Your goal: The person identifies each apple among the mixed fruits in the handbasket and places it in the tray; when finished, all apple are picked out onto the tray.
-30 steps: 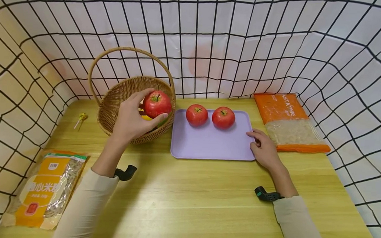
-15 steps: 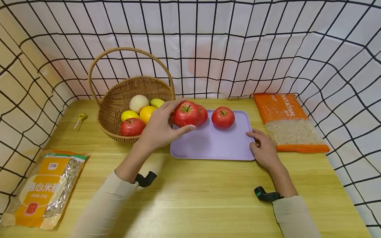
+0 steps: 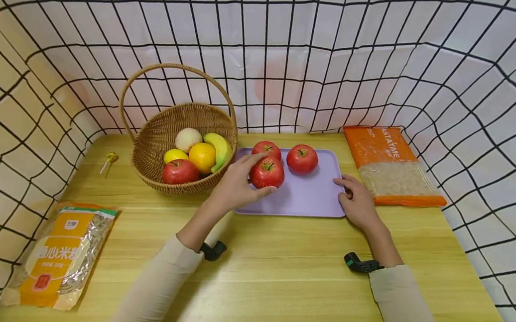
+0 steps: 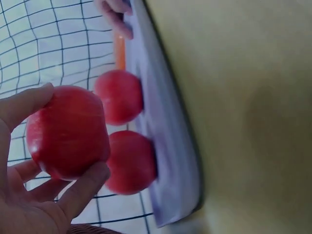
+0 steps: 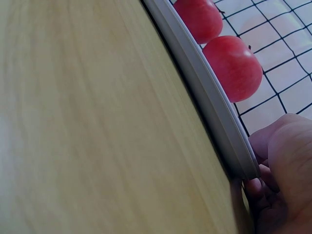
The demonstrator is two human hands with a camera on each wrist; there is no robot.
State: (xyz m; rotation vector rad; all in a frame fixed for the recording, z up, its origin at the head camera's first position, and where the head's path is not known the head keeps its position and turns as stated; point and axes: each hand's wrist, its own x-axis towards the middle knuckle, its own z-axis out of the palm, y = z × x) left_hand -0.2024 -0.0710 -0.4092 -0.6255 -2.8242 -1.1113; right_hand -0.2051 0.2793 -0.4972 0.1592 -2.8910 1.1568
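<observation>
A red apple (image 3: 267, 173) is held by my left hand (image 3: 237, 183), thumb on the near side and fingers on the far side. In the left wrist view this held apple (image 4: 68, 132) looks raised above the lilac tray (image 4: 171, 161). Two more red apples, one on the left (image 3: 266, 148) and one on the right (image 3: 302, 159), rest along the back of the tray (image 3: 309, 199). My right hand (image 3: 359, 202) grips the tray's right edge with curled fingers. The right wrist view has the fingers around the tray's corner rim (image 5: 246, 168).
Left of the tray stands a wicker basket (image 3: 151, 148) holding a red apple (image 3: 181, 172), an orange (image 3: 202, 157), a banana (image 3: 220, 150) and other fruit. A lollipop (image 3: 111, 159) and a noodle packet (image 3: 60, 257) lie at left. Behind my right hand lies an orange packet (image 3: 388, 162).
My left hand has carried the apple rightward from over the basket to over the tray's left part, uncovering the fruit in the basket. My right hand stays at the tray's edge.
</observation>
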